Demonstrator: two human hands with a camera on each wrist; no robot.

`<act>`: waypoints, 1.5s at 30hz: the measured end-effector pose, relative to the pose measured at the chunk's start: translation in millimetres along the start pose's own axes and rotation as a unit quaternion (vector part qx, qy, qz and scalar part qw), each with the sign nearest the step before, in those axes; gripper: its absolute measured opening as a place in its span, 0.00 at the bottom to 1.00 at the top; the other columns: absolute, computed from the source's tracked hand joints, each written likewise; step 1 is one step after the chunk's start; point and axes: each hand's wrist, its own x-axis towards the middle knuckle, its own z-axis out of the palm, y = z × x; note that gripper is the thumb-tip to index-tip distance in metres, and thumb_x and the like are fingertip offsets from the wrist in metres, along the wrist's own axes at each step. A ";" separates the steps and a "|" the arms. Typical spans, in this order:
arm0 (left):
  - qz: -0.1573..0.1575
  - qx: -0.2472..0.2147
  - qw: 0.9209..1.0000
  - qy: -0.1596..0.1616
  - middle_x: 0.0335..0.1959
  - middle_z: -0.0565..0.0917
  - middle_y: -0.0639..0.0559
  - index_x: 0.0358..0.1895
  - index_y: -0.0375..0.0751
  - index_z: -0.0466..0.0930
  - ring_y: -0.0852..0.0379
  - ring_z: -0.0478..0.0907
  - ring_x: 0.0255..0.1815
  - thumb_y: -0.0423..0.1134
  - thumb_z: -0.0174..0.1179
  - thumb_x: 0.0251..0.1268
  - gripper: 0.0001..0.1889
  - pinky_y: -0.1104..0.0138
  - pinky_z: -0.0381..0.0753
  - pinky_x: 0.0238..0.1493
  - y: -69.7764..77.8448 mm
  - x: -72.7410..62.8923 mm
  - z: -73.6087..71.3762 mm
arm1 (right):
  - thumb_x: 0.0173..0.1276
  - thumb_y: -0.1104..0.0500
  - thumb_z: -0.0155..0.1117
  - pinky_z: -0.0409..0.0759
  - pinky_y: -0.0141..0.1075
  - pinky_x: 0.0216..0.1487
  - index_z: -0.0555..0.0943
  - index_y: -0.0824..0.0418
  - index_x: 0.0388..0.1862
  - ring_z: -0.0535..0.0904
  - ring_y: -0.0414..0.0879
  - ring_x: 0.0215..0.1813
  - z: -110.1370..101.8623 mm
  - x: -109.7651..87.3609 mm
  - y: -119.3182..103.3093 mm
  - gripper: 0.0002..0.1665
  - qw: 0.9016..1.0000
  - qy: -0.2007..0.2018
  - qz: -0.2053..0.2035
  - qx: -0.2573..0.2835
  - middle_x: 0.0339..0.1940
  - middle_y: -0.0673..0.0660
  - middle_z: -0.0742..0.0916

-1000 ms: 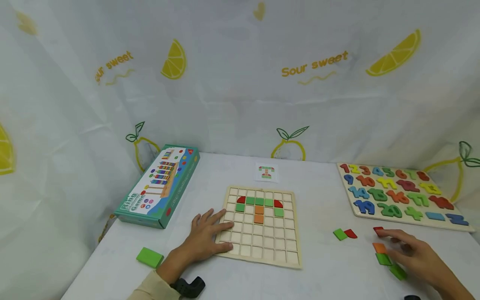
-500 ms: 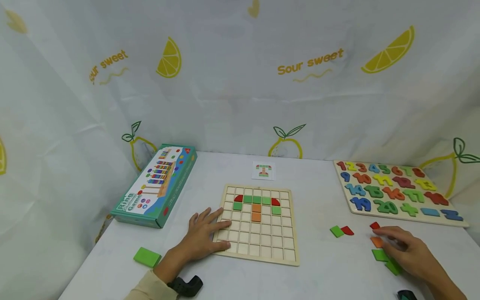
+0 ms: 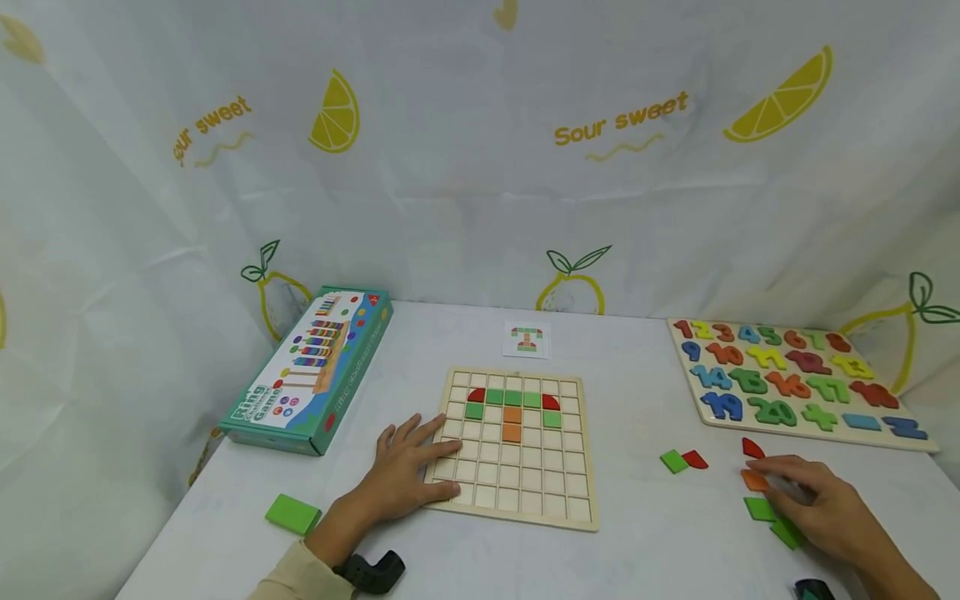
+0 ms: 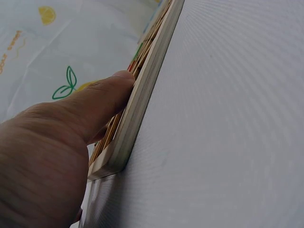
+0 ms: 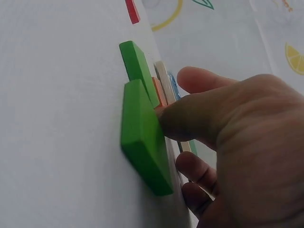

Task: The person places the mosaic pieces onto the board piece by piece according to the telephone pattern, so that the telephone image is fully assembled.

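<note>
Resting on the left edge of the pale wooden grid board (image 3: 531,503), the left hand (image 3: 408,471) is spread and released, thumb at the near left corner. Board sits mid-table, square, thin raised dividers; in its far half, red quarter-round tiles (image 3: 551,402) end a row of three green tiles (image 3: 513,397), a green square (image 3: 551,418) just nearer each red, and two orange squares (image 3: 512,432) run nearer from the middle. To the right, the right hand (image 3: 836,508) hangs loosely bent, thumb and index apart, grasping nothing, at a loose orange tile (image 3: 752,481); can't tell if index touches it. Loose red tile (image 3: 752,448) lies just farther; two thick, flat, glossy green pieces (image 3: 759,508) just nearer. Another green-and-red pair (image 3: 673,461) lies left of these. Small pattern card (image 3: 527,340) beyond the board.
</note>
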 end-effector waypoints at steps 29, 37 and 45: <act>0.001 -0.004 1.000 -0.002 0.73 0.61 0.51 0.62 0.56 0.79 0.37 0.48 0.74 0.65 0.65 0.53 0.33 0.37 0.39 0.63 2.7 -1.2 0.1 | 0.49 0.71 0.76 0.76 0.63 0.42 0.83 0.68 0.47 0.73 0.56 0.44 -25.3 0.5 -78.6 0.23 0.986 0.140 -0.086 0.006 0.44 0.65 0.84; 0.004 -0.005 1.000 0.002 0.73 0.62 0.51 0.61 0.57 0.79 0.37 0.49 0.73 0.66 0.64 0.52 0.33 0.36 0.39 0.63 1.4 -0.4 -1.0 | 0.52 0.70 0.75 0.68 0.74 0.36 0.83 0.69 0.48 0.71 0.39 0.49 -31.6 2.4 -111.8 0.22 0.984 0.131 -0.116 0.039 0.46 0.64 0.84; 0.001 -0.001 1.000 0.003 0.73 0.62 0.51 0.61 0.56 0.79 0.37 0.49 0.73 0.66 0.64 0.52 0.33 0.36 0.39 0.63 0.9 -0.5 -2.3 | 0.51 0.71 0.76 0.75 0.30 0.50 0.82 0.66 0.52 0.69 0.28 0.50 -28.9 8.4 -140.1 0.26 0.976 0.129 -0.162 0.072 0.46 0.58 0.84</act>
